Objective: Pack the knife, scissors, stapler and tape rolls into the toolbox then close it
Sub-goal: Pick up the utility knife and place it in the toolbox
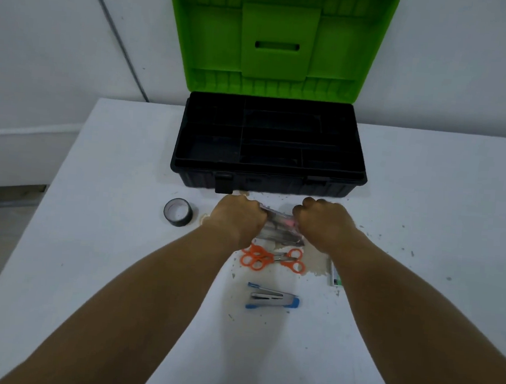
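Item 1, tape roll (178,212): a grey roll lying flat on the white table (88,269), at about 9 o'clock from the hands and well apart from them; untouched, not yet packed.

Item 2, left hand (237,216): curled into a near-fist, gripping the left end of a clear plastic packet (279,228) just in front of the toolbox.

Item 3, packet: held between both hands, blurred; something pink and dark is showing inside, possibly the knife, though this cannot be told for certain.

Item 4, right hand (325,224): likewise closed tight, gripping the packet's right end.

Item 5, scissors (270,258): orange-handled, more than one pair by the look of the loops, lying just under the packet at 6 o'clock from the hands.

Item 6, stapler (273,298): blue and silver, lying flat farther toward 6 o'clock.

Item 7, a small green-and-white object (336,275): sitting at about 4 o'clock, half hidden by the right forearm; too little showing to identify.

Item 8, toolbox (269,159): black base at 12 o'clock, its divided tray looking empty, green lid (280,39) standing open.

Risk, as a judgement: both hands are appearing to pull at the packet, so a sudden tear could be flinging the contents out, and a bare blade could be nicking a finger. A dropped packet could also be knocking the scissors. The lid, if bumped, could be falling shut early.
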